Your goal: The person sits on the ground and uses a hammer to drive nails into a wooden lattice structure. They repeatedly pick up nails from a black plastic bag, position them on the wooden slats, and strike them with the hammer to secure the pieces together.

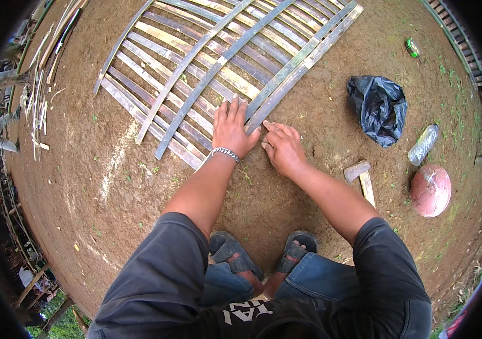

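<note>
A lattice panel of split bamboo slats (pixel 195 68) lies on the dirt in front of me, long strips crossing over many shorter ones. My left hand (pixel 232 127), with a chain bracelet on its wrist, rests on the panel's near corner, fingers stretched flat over the slats and thumb beside the outer strip. Just right of that strip's near end is my right hand (pixel 285 148). Its fingers are curled in, with the index fingertip at the strip's end; whatever they hold, if anything, is hidden.
Right of my right forearm lies a hammer or small axe (pixel 362 179) with a wooden handle. Beyond it are a black plastic bag (pixel 377 110), a clear plastic bottle (pixel 423 145), a worn pink ball (pixel 430 190) and a small green item (pixel 412 48). Loose bamboo strips (pixel 43 85) lie far left.
</note>
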Tool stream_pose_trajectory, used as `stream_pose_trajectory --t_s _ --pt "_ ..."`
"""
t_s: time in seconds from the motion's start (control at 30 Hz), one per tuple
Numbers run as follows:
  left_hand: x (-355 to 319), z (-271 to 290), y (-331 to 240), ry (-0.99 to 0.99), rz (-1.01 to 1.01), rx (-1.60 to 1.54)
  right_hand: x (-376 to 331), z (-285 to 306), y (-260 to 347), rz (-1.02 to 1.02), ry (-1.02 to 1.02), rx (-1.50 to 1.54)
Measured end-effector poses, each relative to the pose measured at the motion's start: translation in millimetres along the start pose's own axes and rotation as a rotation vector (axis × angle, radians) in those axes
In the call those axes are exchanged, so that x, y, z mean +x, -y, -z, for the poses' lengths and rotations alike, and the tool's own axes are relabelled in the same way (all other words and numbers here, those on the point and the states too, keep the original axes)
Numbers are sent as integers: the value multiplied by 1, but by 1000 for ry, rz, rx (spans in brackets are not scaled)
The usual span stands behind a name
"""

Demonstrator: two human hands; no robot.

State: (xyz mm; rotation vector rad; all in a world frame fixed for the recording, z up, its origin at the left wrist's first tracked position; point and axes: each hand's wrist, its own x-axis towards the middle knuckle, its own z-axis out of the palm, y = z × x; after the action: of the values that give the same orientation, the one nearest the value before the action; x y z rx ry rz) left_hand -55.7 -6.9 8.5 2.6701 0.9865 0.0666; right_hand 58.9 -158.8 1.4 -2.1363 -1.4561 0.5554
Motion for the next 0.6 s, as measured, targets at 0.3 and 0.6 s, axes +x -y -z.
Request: stream_pose_trajectory --t_s 0.3,0.6 --pt "10 11 -6 58 47 -14 -1 0 0 2 -28 55" --pt "10 10 -6 44 35 -35 -1 0 -2 25 -33 43"
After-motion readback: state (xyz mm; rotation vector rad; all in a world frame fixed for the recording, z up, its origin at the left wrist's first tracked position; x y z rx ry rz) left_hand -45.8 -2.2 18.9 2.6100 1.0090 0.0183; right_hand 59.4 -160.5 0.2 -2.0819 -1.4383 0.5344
